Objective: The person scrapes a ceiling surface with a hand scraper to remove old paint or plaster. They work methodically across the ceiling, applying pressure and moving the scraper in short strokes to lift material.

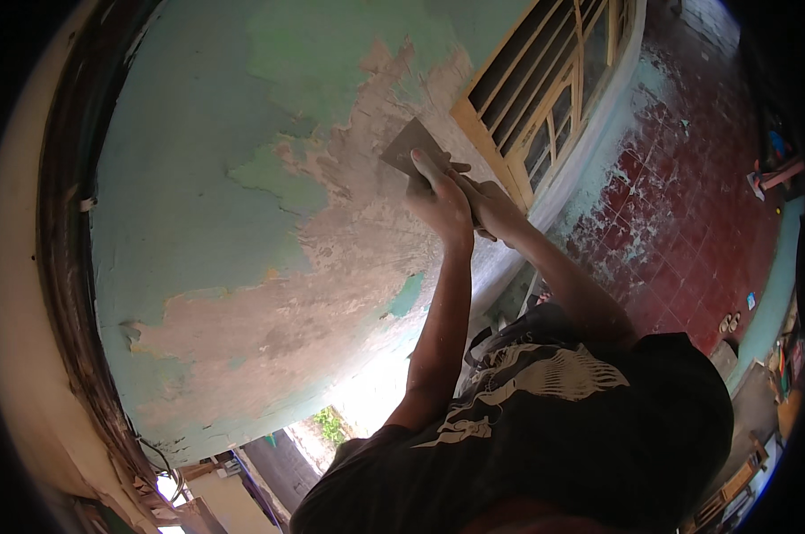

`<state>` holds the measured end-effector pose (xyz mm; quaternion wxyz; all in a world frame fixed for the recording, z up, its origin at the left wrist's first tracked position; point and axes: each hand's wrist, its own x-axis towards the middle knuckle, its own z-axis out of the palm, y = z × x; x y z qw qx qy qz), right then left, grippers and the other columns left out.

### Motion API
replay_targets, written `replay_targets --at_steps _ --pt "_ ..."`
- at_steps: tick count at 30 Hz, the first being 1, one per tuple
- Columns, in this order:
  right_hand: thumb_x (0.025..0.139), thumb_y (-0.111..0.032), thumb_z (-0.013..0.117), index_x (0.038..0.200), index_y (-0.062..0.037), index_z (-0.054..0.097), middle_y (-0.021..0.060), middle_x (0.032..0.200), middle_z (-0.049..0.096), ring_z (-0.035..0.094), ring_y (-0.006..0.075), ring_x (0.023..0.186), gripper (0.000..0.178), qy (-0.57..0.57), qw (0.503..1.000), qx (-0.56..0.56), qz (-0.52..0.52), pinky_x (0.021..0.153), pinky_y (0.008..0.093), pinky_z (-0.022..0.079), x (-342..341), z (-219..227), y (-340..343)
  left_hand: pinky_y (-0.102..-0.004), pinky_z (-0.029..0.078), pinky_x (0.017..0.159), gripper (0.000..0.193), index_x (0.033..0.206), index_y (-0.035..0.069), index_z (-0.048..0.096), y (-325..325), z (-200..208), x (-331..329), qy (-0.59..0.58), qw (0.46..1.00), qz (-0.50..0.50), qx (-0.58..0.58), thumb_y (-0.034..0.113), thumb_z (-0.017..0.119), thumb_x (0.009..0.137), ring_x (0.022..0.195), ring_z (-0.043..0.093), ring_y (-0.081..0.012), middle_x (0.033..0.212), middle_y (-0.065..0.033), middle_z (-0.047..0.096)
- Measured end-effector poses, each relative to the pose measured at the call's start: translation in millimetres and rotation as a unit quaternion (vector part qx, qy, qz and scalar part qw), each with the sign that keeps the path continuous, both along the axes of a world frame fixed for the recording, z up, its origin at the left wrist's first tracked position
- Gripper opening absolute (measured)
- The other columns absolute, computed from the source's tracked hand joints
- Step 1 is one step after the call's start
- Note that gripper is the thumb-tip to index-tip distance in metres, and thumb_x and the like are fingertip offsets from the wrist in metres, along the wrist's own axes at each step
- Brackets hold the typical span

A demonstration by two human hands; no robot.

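Observation:
Both my hands are closed together around a scraper with a wide grey-brown blade point(409, 141), its edge against the wall point(198, 214). My left hand point(444, 212) grips it with the thumb laid along the blade. Close beside it, my right hand point(499, 212) wraps the handle end, and most of the handle is hidden by the fingers. Around the blade, the wall's green paint is peeled off in a ragged patch of bare, pinkish-brown plaster point(331, 254). Flakes of green paint point(409, 294) still cling inside that patch.
A yellow-framed slatted window point(532, 98) borders the wall on the right. Pale paint chips point(630, 147) litter the red tiled floor point(678, 258), where sandals point(729, 322) lie. A dark wooden beam point(69, 294) runs along the left, and a bright opening point(367, 392) shows below.

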<state>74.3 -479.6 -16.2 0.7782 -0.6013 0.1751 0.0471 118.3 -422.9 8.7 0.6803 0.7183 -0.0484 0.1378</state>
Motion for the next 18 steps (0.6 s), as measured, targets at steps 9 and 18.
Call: replay_targets --at_steps 9,18 --pt "0.100 -0.067 0.037 0.066 -0.0051 0.065 -0.0023 0.044 0.041 0.040 0.0092 0.037 0.076 -0.096 0.995 -0.038 -0.007 0.036 0.0288 0.026 17 16 -19 -0.0292 0.051 0.056 0.059 0.077 -0.005 0.068 -12 36 13 -0.044 0.998 -0.035 -0.015 0.038 0.043 0.108 0.055 0.065 -0.0165 0.061 -0.0107 0.066" --pt "0.099 -0.067 0.041 0.068 -0.0075 0.060 -0.0045 0.045 0.038 0.034 0.0080 0.034 0.070 -0.080 0.996 0.040 0.014 0.033 0.0283 0.023 20 21 -31 -0.0270 0.042 0.051 0.054 0.077 -0.007 0.065 -21 43 21 -0.065 0.996 -0.050 -0.034 0.033 0.046 0.107 0.052 0.055 -0.0121 0.062 -0.0091 0.064"
